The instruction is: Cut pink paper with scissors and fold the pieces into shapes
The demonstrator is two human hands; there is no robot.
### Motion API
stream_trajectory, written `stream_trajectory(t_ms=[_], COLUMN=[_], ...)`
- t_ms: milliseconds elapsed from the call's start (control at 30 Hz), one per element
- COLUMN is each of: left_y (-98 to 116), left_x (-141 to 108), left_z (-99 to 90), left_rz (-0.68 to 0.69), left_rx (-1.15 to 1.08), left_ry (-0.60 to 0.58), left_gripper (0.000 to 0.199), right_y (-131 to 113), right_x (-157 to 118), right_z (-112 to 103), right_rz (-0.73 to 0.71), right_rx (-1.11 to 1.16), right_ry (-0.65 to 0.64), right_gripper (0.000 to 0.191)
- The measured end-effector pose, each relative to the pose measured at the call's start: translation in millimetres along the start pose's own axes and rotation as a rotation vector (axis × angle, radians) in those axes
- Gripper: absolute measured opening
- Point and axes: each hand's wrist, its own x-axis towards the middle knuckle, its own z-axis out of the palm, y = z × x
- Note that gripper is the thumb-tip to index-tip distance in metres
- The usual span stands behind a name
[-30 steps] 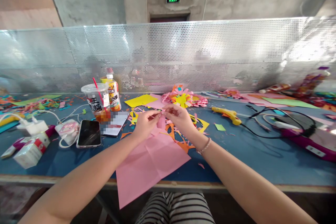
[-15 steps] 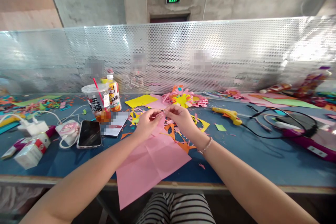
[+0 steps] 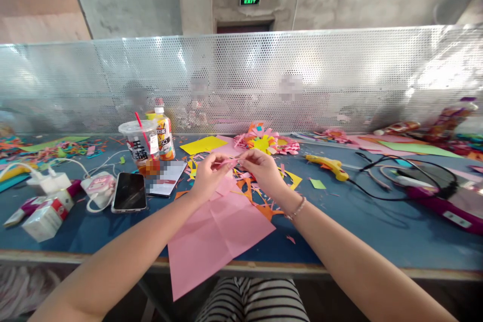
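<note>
A small piece of pink paper (image 3: 228,163) stretches between my two hands above the table. My left hand (image 3: 211,173) pinches its left end, and my right hand (image 3: 261,168) has its fingertips closed on the other end. Fingers cover part of the piece, so its full shape is hidden. Below my hands lies a large creased sheet of pink paper (image 3: 222,236), one corner hanging over the table's front edge. Orange paper scraps (image 3: 264,209) and yellow cut-outs surround it. Behind my right hand sits a paper flower (image 3: 263,145) with a yellow centre.
To the left are a phone (image 3: 129,192), a lidded plastic cup (image 3: 139,146), a drink bottle (image 3: 163,133) and chargers. A yellow glue gun (image 3: 330,165) with its black cord lies to the right. A perforated metal screen (image 3: 324,60) stands along the back.
The pink paper piece between my fingers now lies crosswise as a narrow strip; before, it hung downward from my fingertips. Both hands stay in nearly the same place.
</note>
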Motion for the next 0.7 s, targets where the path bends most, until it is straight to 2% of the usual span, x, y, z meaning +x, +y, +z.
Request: stream_trajectory(t_ms=[367,567,700], left_y=[5.9,6.4,5.0], left_x=[-0.9,-0.5,-0.4], left_z=[-2.1,-2.7,-3.2], left_rz=[0.176,0.219,0.258], left_rx=[0.079,0.118,0.091], left_ry=[0.067,0.058,0.062], left_gripper=[0.012,0.009,0.01], right_y=[0.4,-0.9,0.1], right_x=[-3.0,-3.7,-3.7], right_z=[-3.0,-1.2,-1.1], right_rz=[-0.205,-0.165,-0.194], right_rx=[-0.242,-0.15,-0.135], right_ry=[-0.038,-0.064,-0.09], right_gripper=[0.011,0.017,0.015])
